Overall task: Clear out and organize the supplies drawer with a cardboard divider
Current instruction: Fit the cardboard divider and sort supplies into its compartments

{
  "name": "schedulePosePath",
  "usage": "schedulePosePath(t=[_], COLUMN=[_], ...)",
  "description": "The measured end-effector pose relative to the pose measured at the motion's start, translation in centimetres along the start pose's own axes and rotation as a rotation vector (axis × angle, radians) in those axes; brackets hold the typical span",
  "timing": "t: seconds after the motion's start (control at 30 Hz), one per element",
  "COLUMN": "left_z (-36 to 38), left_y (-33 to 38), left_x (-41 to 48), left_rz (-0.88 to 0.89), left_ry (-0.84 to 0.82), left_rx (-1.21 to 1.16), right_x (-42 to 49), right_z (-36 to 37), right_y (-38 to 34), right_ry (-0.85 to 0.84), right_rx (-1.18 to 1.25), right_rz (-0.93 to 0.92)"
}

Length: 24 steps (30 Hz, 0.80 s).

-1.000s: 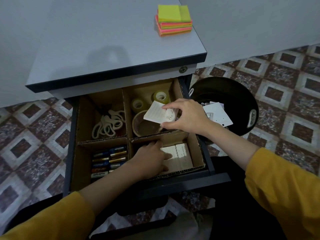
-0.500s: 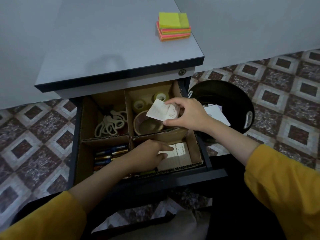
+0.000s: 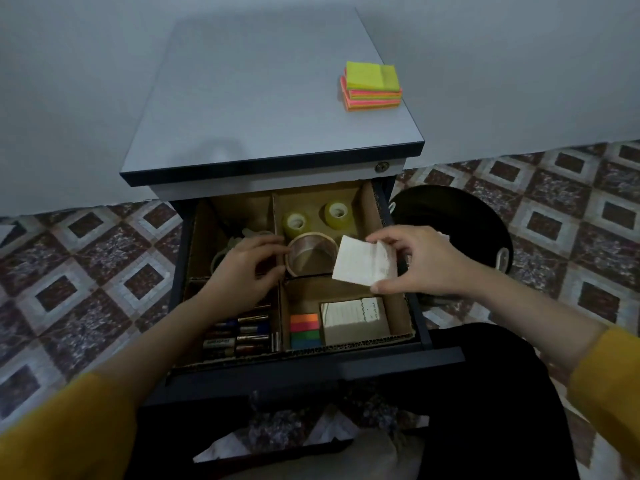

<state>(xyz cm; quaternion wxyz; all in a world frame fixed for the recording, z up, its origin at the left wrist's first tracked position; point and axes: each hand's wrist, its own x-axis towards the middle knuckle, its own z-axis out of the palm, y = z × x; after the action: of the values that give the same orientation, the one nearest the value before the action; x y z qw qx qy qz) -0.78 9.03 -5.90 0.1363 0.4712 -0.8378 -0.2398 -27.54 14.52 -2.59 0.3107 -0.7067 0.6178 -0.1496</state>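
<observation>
The open drawer (image 3: 381, 358) holds a cardboard divider (image 3: 280, 306) that makes four compartments. My right hand (image 3: 415, 261) pinches a small white paper pad (image 3: 360, 263) above the right side of the drawer. My left hand (image 3: 246, 268) hovers over the back-left compartment with fingers loosely curled beside the middle wall, holding nothing that I can see. It hides most of the pale item under it. The back-right compartment has a large tape roll (image 3: 311, 252) and two small tape rolls (image 3: 296, 223). Batteries (image 3: 242, 336) lie front left. Coloured sticky flags (image 3: 304, 329) and a white notepad (image 3: 353, 313) lie front right.
A stack of neon sticky notes (image 3: 372, 86) sits on the grey cabinet top (image 3: 259, 98). A black waste bin (image 3: 460, 220) stands on the patterned tile floor right of the drawer. My dark-clothed lap is below the drawer front.
My left hand left the front-right compartment and moved back and left, uncovering the coloured flags. My right hand with the paper pad shifted slightly right. The camera tilted up.
</observation>
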Motion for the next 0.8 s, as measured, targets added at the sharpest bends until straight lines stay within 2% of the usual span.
schedulePosePath(t=[0.17,0.3,0.53,0.8], left_z=[1.5,2.9,3.6,3.6], left_y=[0.6,-1.1,-2.2,-2.1], left_x=[3.4,5.2,5.4,5.5], left_rz=[-0.105,-0.075,-0.022,-0.027], left_ry=[-0.086,-0.100,-0.062,-0.054], left_rx=[0.087,0.239,0.235,0.239], right_x=[-1.2,-0.1,2.3,2.1], right_z=[1.5,3.9,5.9,5.9], right_y=[-1.2,-0.3,0.3,0.9], right_ry=[-0.182,-0.328,-0.523,-0.544], right_rx=[-0.024,-0.190,-0.267,-0.388], right_rz=[-0.052,-0.035,0.053,-0.012])
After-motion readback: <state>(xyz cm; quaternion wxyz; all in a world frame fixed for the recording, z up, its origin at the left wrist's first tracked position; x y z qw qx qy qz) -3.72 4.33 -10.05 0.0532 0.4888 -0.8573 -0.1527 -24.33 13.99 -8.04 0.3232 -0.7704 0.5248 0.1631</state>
